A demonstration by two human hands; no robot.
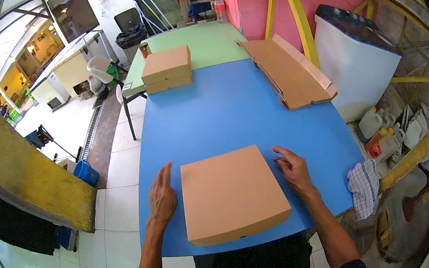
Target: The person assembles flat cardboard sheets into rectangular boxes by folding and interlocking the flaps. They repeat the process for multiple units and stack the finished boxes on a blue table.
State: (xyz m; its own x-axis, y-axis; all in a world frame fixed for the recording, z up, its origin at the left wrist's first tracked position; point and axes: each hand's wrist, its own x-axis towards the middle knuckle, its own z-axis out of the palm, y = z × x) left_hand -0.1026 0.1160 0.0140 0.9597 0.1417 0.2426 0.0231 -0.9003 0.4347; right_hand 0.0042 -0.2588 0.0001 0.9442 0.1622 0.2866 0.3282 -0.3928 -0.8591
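A closed brown cardboard box (232,195) lies flat at the near end of the blue table (211,112), right in front of me. Just off its left side is my left hand (161,194), open, fingers stretched forward and nothing held. My right hand (293,171) hovers by the box's right side, its fingers loosely bent and apart, also without anything in it. A narrow strip of blue shows between each hand and the box.
Closed cardboard boxes (166,66) are stacked at the far left, across from flat cardboard blanks (291,72) overhanging the right edge. A bottle (219,8) and a jar (145,50) stand on the green table (212,43). A checked cloth (364,186) hangs at the near right corner.
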